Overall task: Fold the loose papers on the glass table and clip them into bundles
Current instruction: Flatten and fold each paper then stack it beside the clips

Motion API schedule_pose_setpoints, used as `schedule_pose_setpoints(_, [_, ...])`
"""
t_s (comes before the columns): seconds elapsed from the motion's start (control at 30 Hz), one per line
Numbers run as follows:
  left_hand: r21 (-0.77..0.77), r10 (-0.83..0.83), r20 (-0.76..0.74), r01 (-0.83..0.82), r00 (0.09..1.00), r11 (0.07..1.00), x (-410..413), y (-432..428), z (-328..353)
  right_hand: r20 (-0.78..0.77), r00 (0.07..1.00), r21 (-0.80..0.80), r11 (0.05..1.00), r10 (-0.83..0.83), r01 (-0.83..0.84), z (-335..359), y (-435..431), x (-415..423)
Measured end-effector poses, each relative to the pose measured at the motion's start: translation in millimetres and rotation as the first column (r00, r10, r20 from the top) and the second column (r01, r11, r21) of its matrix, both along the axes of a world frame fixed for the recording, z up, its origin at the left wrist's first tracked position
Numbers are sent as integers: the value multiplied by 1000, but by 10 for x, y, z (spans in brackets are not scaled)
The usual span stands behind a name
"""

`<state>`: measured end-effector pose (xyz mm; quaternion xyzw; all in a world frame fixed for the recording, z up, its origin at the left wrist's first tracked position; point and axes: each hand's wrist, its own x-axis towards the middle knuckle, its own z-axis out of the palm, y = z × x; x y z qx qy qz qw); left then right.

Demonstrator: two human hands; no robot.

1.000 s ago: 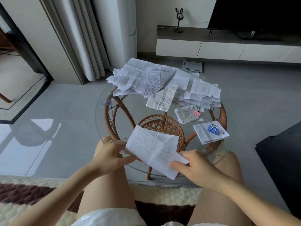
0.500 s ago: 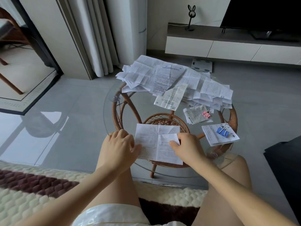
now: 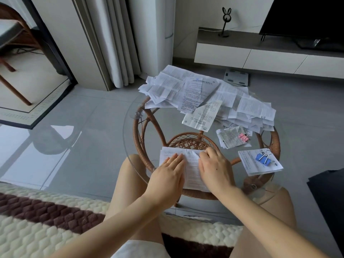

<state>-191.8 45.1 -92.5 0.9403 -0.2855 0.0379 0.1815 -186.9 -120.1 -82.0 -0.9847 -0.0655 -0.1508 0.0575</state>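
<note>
From the head view, a folded paper (image 3: 192,172) lies at the near edge of the round glass worktop (image 3: 167,125), with the left hand (image 3: 167,174) pressed flat on its left half, fingers straight and together. The right hand (image 3: 214,168) rests on its right half with fingers bent at the far edge, and whether they pinch the sheet cannot be told. The loose pile of papers (image 3: 214,97) covers the far side, with a pink-clipped bundle (image 3: 232,138) and a blue-clipped bundle (image 3: 258,164) lying to the right.
</note>
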Motion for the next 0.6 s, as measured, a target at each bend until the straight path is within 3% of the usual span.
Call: schedule_pose_setpoints(0.6, [156, -27, 64, 17, 998, 988, 34, 3, -164, 69, 998, 75, 997, -2, -3, -102, -32, 62])
